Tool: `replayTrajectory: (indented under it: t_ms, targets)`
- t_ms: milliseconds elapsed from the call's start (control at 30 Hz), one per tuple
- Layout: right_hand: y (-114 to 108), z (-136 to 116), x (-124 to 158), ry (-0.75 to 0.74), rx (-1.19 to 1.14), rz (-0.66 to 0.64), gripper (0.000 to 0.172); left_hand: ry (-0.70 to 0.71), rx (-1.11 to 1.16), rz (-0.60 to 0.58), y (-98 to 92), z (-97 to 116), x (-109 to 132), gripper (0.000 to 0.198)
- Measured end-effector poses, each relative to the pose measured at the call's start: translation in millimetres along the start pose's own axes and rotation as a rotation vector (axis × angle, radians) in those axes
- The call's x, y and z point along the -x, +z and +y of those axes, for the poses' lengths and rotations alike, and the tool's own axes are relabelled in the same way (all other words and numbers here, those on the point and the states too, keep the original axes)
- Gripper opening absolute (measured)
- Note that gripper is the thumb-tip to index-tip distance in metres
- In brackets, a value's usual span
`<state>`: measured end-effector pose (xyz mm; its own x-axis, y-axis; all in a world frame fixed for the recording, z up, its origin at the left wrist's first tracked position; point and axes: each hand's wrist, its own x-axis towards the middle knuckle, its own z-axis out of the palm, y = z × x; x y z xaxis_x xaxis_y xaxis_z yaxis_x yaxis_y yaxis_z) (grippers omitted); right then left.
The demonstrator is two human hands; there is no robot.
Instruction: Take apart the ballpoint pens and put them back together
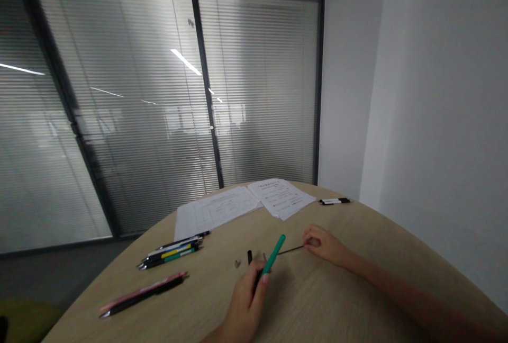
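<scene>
— Pose of the left hand (246, 303)?
— Low at six o'clock of the table (317, 306), wrist near the wood, fingers curled shut round the green pen barrel (273, 255), tilted up toward one o'clock.
— And the right hand (323, 245)?
— Forearm in from four o'clock, lying along the wood. Fingertips pinched narrow on a thin dark refill (290, 250), held level, pointing to nine o'clock, far end just behind the barrel. Touching or apart: cannot tell.
— Counts?
— Two small loose parts (250, 256), one black, one grey, at eleven o'clock of the left hand, near it. Cluster of pens (174, 250) at ten o'clock, about four, too blurred to be sure. Pair of pens (143, 292), pink and black, at nine o'clock. Two more pens (335, 201) at twelve o'clock of the right hand, well apart from it. Two paper sheets (222, 209) toward twelve, overlapping.
— Edges, room?
— Rounded table edge close by the pink-and-black pair at eight o'clock; sheets right at the far rim. Open wood between hands and sheets, and at five o'clock beside the forearm.
</scene>
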<state>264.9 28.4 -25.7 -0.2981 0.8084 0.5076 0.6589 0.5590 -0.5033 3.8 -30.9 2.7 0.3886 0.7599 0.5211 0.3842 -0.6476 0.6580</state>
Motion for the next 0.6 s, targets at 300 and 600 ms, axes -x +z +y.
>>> replayTrajectory:
  t_ms: [300, 600]
  targets:
    - [2.8, 4.9, 2.3, 0.071, 0.025, -0.028, 0.011, 0.284, -0.218, -0.094, -1.0, 1.4, 4.4, 0.022]
    - [3.6, 9.8, 3.1, 0.106, -0.041, -0.017, 0.014, 0.444, -0.312, -0.116, 4.1, -0.5, 1.2, 0.024]
